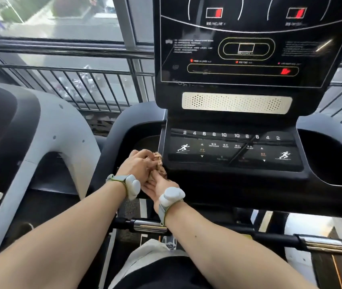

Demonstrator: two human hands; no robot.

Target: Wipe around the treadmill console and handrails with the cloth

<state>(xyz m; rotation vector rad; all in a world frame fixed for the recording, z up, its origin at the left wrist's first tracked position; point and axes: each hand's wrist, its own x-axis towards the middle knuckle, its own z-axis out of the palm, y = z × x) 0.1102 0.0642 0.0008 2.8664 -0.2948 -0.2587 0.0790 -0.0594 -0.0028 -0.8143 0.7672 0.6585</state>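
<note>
Both hands meet at the left edge of a treadmill's control panel (234, 150). The left hand (137, 163) has its fingers curled around a crumpled tan cloth (159, 161), which bunches up just beside the panel's left corner, touching the dark console frame there. The right hand (155, 185) lies under and against the left, palm turned up, its fingers reaching into the same cloth; whether they actually grip it cannot be told, since the left hand covers them. Each wrist carries a pale grey band with a rounded pod, the left wristband (129, 185) and the right wristband (171, 197).

The panel shows 2 rows of numbers reading 2, 4, 6, 8, 10 and 10, 8, 6, 4, 2, with runner icons at both ends, arrow keys, and the word PROGRAM; the neighbouring labels are too blurred to read. Above it sits a perforated silver speaker strip (236, 103), and above that a dark display (249, 42) with red lit segments, marked INCLINE and CALORIES. A chrome grip (149, 226) crosses below the wrists. To the left stands a second machine (30, 142), with a railing (72, 80) and window behind.
</note>
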